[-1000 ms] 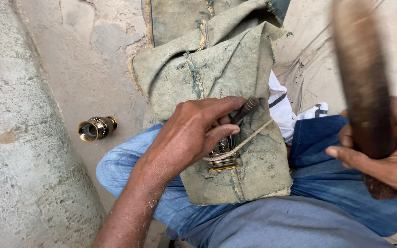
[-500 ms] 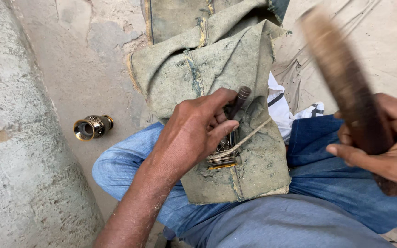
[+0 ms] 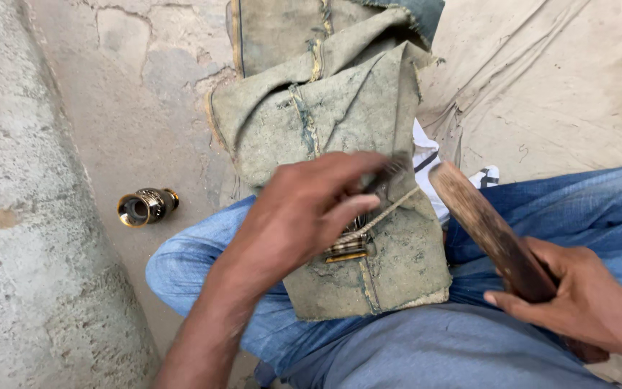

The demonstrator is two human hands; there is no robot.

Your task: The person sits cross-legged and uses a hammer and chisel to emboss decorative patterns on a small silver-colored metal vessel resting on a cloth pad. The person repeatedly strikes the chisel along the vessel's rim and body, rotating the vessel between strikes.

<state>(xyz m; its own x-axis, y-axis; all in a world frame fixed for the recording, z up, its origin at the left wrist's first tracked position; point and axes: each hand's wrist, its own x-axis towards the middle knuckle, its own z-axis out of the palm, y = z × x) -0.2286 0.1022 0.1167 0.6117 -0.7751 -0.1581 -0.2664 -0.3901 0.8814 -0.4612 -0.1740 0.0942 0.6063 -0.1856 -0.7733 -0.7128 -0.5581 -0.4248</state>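
Observation:
My left hand [image 3: 304,216] presses a small brass and dark metal piece [image 3: 350,241] onto a dusty folded denim cloth [image 3: 340,122] that lies over my leg. Its fingers cover most of the piece, and a string runs across it. My right hand [image 3: 577,302] grips a brown wooden stick [image 3: 487,230], whose upper end is down beside the cloth's right edge, close to the metal piece.
A second brass fitting [image 3: 145,207] lies on the concrete floor [image 3: 138,94] to the left. A rough concrete block [image 3: 23,216] fills the left side. A beige sheet [image 3: 563,94] covers the ground at the right. My legs wear blue jeans [image 3: 426,353].
The wooden stick has swung down from high at the upper right to beside the cloth. My left hand stays on the metal piece, shifted slightly.

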